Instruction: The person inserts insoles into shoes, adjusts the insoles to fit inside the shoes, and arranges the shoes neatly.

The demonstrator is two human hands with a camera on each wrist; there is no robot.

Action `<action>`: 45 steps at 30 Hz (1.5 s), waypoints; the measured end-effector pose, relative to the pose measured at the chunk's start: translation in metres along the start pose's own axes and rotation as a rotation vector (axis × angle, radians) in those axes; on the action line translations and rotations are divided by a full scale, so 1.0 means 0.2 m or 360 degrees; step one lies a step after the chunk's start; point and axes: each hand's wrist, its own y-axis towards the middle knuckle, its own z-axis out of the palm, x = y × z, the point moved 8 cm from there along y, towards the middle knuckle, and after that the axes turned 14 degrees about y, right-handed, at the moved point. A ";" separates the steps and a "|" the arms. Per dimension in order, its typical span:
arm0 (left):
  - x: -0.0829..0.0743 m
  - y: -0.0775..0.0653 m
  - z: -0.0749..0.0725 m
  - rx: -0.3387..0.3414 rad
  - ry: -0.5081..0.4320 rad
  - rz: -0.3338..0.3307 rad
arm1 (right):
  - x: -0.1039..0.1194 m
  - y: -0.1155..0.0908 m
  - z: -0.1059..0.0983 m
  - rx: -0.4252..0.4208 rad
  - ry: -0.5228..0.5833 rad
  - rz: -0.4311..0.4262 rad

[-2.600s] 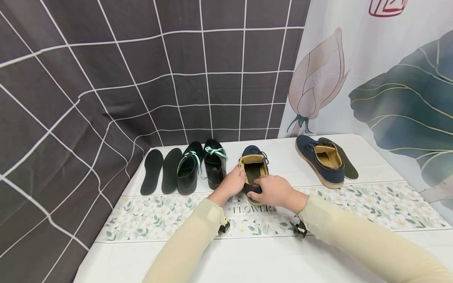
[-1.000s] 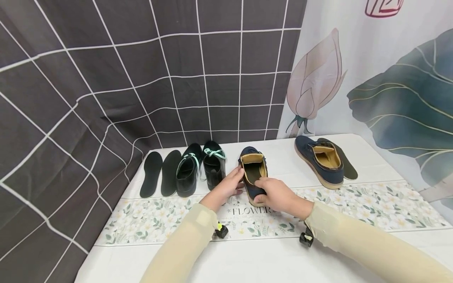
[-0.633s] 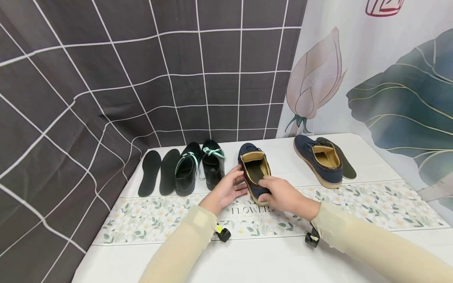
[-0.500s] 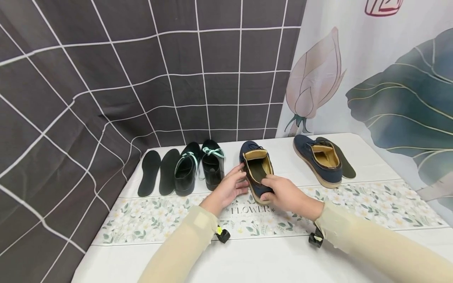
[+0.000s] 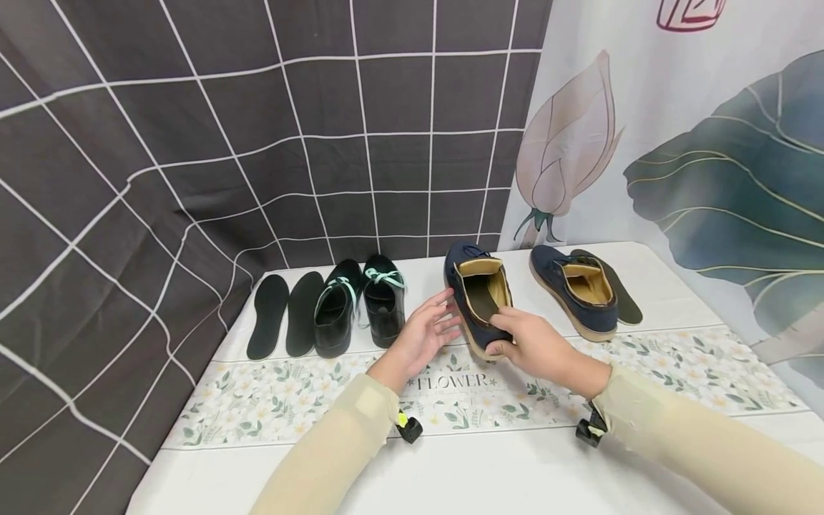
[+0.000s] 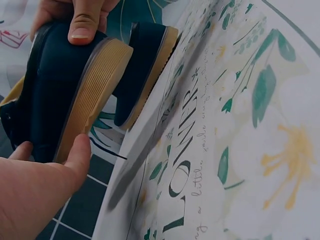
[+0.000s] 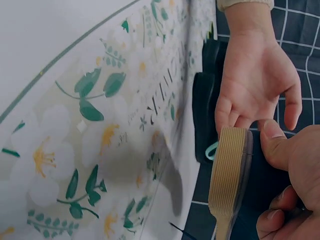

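A navy shoe (image 5: 479, 267) with a tan lining and ridged tan sole (image 6: 97, 82) is held toe-away, tilted, above the table, its shadow beneath it in both wrist views. Inside lies a dark olive insole (image 5: 481, 299). My right hand (image 5: 537, 347) grips the heel, thumb on the outside and fingers inside the opening. Fingers spread and palm turned toward the shoe, my left hand (image 5: 421, 336) has its fingertips at the shoe's left side. The matching navy shoe (image 5: 558, 282) rests to the right, a dark olive insole (image 5: 624, 297) beside it.
Two black shoes (image 5: 333, 335) with mint laces stand on the left of the white table (image 5: 450, 472), next to two black insoles (image 5: 267, 315). A dark grid-patterned cloth (image 5: 322, 172) hangs behind, and a printed floral curtain (image 5: 579, 143) hangs at the back right.
My right hand has lifted the navy shoe from the table, moving it right and turning its heel rightward. My left hand has loosened from the shoe's side, fingers now spread.
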 end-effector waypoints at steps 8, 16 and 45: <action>0.00 -0.01 0.01 0.0081 0.0001 0.0058 | -0.03 -0.01 -0.07 -0.0018 0.0040 0.0003; 0.02 -0.02 -0.03 0.0115 0.0083 0.0045 | -0.14 -0.03 -0.15 -0.0064 -0.0052 0.0069; 0.06 -0.08 -0.07 0.0141 0.0163 -0.0070 | -0.52 -0.11 -0.09 0.0010 -0.0084 0.0488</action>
